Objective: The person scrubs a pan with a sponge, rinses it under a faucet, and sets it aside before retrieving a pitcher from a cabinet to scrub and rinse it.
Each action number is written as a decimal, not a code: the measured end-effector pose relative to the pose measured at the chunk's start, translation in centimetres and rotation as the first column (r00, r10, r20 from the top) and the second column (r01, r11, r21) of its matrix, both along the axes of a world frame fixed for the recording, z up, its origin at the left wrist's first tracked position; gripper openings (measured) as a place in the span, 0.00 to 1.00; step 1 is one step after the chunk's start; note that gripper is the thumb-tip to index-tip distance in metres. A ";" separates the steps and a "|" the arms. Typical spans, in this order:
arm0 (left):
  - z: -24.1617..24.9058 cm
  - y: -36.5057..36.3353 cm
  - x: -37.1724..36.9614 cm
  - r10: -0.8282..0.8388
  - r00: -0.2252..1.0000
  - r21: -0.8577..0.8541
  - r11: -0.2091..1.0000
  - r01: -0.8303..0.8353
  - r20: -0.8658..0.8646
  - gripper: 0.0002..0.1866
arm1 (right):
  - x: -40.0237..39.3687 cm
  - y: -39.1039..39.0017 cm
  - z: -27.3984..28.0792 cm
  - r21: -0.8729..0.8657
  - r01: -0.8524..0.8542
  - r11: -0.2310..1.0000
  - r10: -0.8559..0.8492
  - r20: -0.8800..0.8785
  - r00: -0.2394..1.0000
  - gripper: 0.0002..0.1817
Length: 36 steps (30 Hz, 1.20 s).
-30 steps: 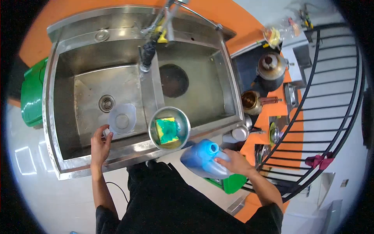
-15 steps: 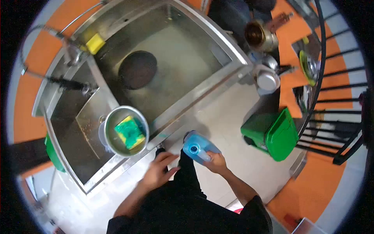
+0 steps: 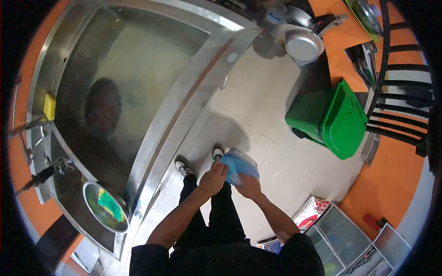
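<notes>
A translucent plastic jug of blue liquid (image 3: 240,164) is held in front of my legs, over the floor. My right hand (image 3: 248,186) is closed around its handle side. At the jug's mouth, my left hand (image 3: 214,179) has its fingers drawn together; they cover the opening, and whatever is between them is hidden. Off to the left, a round metal bowl (image 3: 90,204) rests on the sink's edge with a green and yellow sponge (image 3: 110,205) inside.
The large steel sink (image 3: 159,142) holds cloudy water and a dark round pan (image 3: 103,108). A yellow sponge (image 3: 49,106) lies on its far rim. A green bin (image 3: 340,122) stands on the right, below metal pans (image 3: 304,44). A glass-doored cabinet (image 3: 340,230) is at lower right.
My left hand has moved right onto the jug's mouth, which was uncovered before. The view has turned rightward, so the sink and bowl appear farther left.
</notes>
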<state>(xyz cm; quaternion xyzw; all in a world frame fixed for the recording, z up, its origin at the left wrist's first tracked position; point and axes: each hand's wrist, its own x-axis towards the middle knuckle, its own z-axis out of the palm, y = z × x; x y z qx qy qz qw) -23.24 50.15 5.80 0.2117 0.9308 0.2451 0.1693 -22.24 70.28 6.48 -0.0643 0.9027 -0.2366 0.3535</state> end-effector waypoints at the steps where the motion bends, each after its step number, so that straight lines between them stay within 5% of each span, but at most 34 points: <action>1: -0.1 0.3 -0.1 0.031 0.997 -0.043 0.999 -0.027 0.078 0.21 | -0.1 0.1 -0.5 0.006 0.016 1.000 -0.016 -0.002 1.000 0.21; 3: -0.6 1.1 -0.5 0.042 0.990 -0.080 0.996 -0.031 0.137 0.21 | 0.1 0.1 -2.5 -0.011 -0.022 1.000 0.022 0.011 1.000 0.23; 5: -0.9 1.8 -0.7 0.333 0.919 -0.101 0.943 -0.318 0.211 0.19 | 1.0 0.3 -3.8 -0.031 -0.025 0.999 0.025 0.006 1.000 0.24; 8: -0.4 2.3 -2.3 0.519 0.809 -0.207 0.854 -0.478 0.275 0.19 | -0.3 -0.5 -4.3 -0.020 0.006 1.000 -0.003 0.123 0.992 0.26; 15: -3.7 1.8 -2.2 0.673 0.735 -0.298 0.719 -0.627 0.079 0.21 | -1.1 -2.9 -5.4 -0.055 0.041 0.998 -0.032 0.145 0.989 0.27; 18: -3.8 0.9 -3.3 0.742 0.644 -0.381 0.659 -0.649 0.186 0.23 | -0.2 -4.0 -7.0 -0.099 0.061 0.993 -0.061 0.003 0.998 0.27; 22: -11.9 -0.9 -0.7 0.623 0.778 -0.313 0.726 -0.613 -0.079 0.26 | -1.1 -5.0 -8.4 -0.055 0.069 0.996 -0.065 0.071 0.995 0.27; 25: -14.1 -1.3 -2.0 0.751 0.660 -0.408 0.609 -0.680 0.021 0.29 | -1.6 -5.6 -11.6 -0.055 0.046 0.997 -0.044 0.032 0.999 0.26; 27: -12.8 -0.6 -6.1 0.891 0.000 -0.478 0.243 -0.844 0.453 0.32 | -2.9 -5.4 -14.4 -0.054 -0.011 0.998 0.014 0.040 0.999 0.24; 31: -18.1 -0.4 -6.8 0.872 -0.016 -0.526 0.281 -0.803 0.490 0.34 | -5.2 -4.5 -20.0 -0.066 -0.092 0.994 0.096 0.065 0.993 0.24; 33: -25.8 -1.3 -3.8 0.884 0.429 -0.536 0.456 -0.710 0.184 0.31 | -5.7 -4.0 -24.2 -0.114 -0.167 0.979 0.172 0.037 0.984 0.24; 36: -27.0 -1.1 -4.1 0.771 0.593 -0.400 0.631 -0.665 0.231 0.29 | -6.4 -3.8 -29.9 -0.085 -0.276 0.957 0.276 -0.018 0.961 0.25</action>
